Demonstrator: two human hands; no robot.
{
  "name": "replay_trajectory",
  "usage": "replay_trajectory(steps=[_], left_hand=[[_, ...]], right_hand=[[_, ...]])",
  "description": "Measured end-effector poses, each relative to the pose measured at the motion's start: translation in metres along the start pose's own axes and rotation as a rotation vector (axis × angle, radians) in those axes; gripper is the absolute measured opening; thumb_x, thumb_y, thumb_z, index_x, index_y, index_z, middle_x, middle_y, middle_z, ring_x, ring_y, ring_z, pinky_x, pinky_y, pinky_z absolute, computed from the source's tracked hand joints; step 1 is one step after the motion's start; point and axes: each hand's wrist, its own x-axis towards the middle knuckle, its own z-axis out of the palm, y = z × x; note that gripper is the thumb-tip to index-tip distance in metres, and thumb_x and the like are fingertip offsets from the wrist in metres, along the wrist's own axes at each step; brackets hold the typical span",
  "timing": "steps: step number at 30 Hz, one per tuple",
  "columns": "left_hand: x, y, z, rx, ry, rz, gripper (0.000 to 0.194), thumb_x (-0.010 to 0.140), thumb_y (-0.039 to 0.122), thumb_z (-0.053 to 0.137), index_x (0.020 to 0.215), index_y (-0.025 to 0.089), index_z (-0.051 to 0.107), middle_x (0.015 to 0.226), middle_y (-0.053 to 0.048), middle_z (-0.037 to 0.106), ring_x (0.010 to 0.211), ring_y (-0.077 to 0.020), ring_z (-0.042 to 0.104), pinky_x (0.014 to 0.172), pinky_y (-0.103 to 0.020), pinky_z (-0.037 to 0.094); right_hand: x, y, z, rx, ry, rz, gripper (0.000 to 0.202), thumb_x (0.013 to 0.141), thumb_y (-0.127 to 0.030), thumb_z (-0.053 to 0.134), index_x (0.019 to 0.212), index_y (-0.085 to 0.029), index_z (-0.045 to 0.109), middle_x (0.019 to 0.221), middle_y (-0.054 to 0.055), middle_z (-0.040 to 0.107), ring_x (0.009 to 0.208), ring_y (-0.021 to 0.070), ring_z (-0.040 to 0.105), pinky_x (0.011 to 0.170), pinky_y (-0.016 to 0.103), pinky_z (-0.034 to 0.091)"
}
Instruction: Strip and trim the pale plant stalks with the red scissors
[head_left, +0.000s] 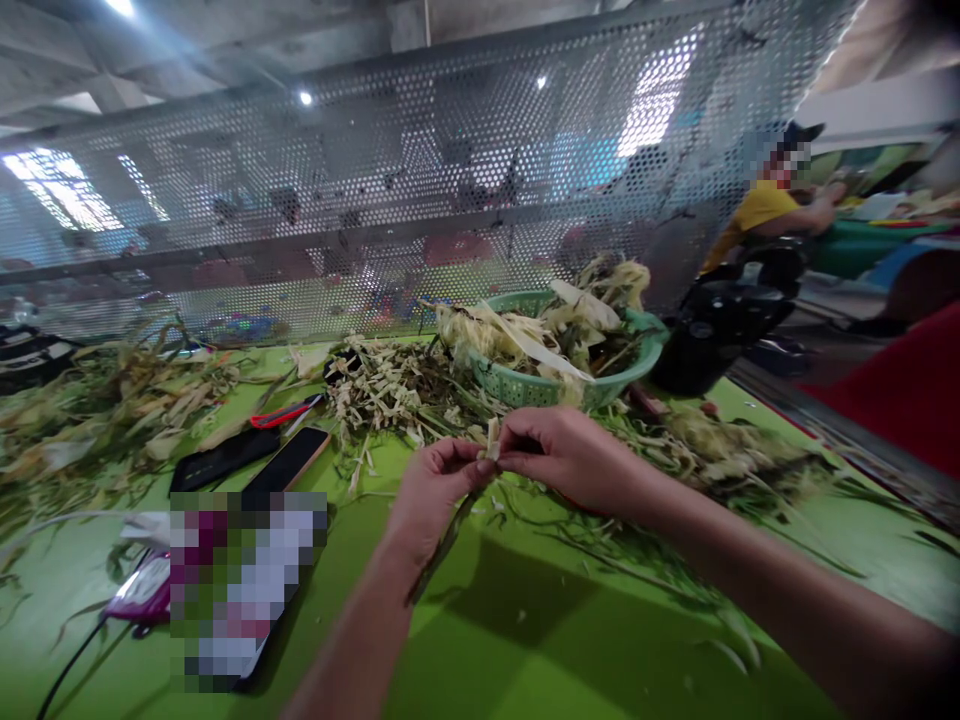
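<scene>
Over the green table (472,660), my left hand (435,490) and my right hand (559,455) meet fingertip to fingertip. Both pinch a small pale plant piece (493,438), which sticks up between them. A long dark green strip (446,540) hangs from my left fingers along the wrist. Just behind the hands lies a pile of short pale knotted pieces (382,390) with thin stems. A green plastic basket (525,385) behind my right hand holds dry husks and fibres (525,335).
Phones (289,465), a red-handled tool (289,410) and a purple device (142,590) with cables lie left. Leaf heaps (105,400) spread far left and right. A perforated metal screen (360,220) rises behind. A person in yellow (761,210) sits beyond a black object (705,330).
</scene>
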Motion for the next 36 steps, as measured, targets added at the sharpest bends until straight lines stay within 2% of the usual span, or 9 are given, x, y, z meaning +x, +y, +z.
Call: replay_trajectory(steps=[5,12,17,22,27,30,34,36], left_hand=[[0.001,0.000,0.000,0.027,0.028,0.016,0.029,0.056,0.031,0.084,0.073,0.014,0.069,0.070,-0.001,0.065,0.064,-0.0082,0.052,0.064,-0.020,0.040],[0.003,0.001,0.001,0.066,0.071,0.059,0.028,0.059,0.032,0.080,0.075,0.014,0.068,0.069,-0.001,0.064,0.063,-0.0091,0.052,0.065,-0.021,0.039],[0.003,-0.001,-0.001,0.198,0.046,0.079,0.027,0.064,0.034,0.077,0.078,0.013,0.067,0.072,-0.002,0.063,0.066,-0.0104,0.052,0.065,-0.022,0.038],[0.002,-0.001,-0.004,0.337,-0.036,0.144,0.023,0.073,0.035,0.069,0.086,0.015,0.068,0.080,-0.003,0.066,0.075,-0.0134,0.055,0.071,-0.024,0.041],[-0.001,0.005,-0.003,0.514,-0.037,0.251,0.015,0.078,0.026,0.063,0.088,0.018,0.070,0.087,-0.004,0.068,0.083,-0.0171,0.057,0.078,-0.026,0.041],[-0.002,0.007,-0.003,0.585,-0.027,0.303,0.014,0.079,0.028,0.063,0.087,0.019,0.071,0.088,-0.005,0.068,0.086,-0.0192,0.057,0.079,-0.027,0.040],[-0.003,0.010,-0.003,0.604,-0.011,0.372,0.012,0.078,0.030,0.066,0.083,0.020,0.071,0.085,-0.004,0.066,0.082,-0.0187,0.056,0.076,-0.026,0.039],[-0.004,0.010,-0.002,0.580,0.001,0.414,0.010,0.075,0.028,0.068,0.081,0.020,0.071,0.083,-0.004,0.066,0.081,-0.0181,0.056,0.076,-0.026,0.039]], right_hand=[[-0.001,-0.004,0.003,-0.047,0.052,-0.024,0.008,0.081,-0.019,0.062,0.074,-0.018,0.064,0.071,-0.001,0.064,0.065,0.0111,0.055,0.058,0.023,0.034],[0.003,0.003,0.005,0.101,0.078,0.073,0.020,0.077,-0.038,0.068,0.080,-0.018,0.064,0.067,0.000,0.062,0.058,0.0119,0.052,0.052,0.023,0.034],[0.004,0.000,0.009,0.135,0.132,0.076,0.017,0.081,-0.032,0.063,0.073,-0.017,0.063,0.063,-0.001,0.059,0.058,0.0108,0.049,0.053,0.022,0.033],[0.004,0.000,0.014,0.118,0.148,0.107,0.016,0.081,-0.029,0.062,0.070,-0.017,0.061,0.062,-0.002,0.055,0.056,0.0097,0.043,0.052,0.022,0.029],[0.005,0.008,0.019,0.286,0.097,0.149,0.018,0.081,-0.032,0.061,0.072,-0.017,0.060,0.061,-0.003,0.052,0.056,0.0103,0.042,0.051,0.022,0.030],[0.006,0.011,0.020,0.472,0.051,0.183,0.019,0.080,-0.034,0.061,0.073,-0.017,0.058,0.062,-0.003,0.052,0.056,0.0106,0.044,0.052,0.023,0.032],[0.007,0.008,0.021,0.742,-0.003,0.229,0.020,0.076,-0.034,0.064,0.071,-0.018,0.055,0.064,-0.002,0.053,0.055,0.0099,0.045,0.053,0.023,0.035],[0.007,0.006,0.020,0.781,-0.005,0.217,0.022,0.075,-0.036,0.066,0.070,-0.018,0.054,0.064,-0.002,0.053,0.055,0.0097,0.045,0.053,0.023,0.035]])
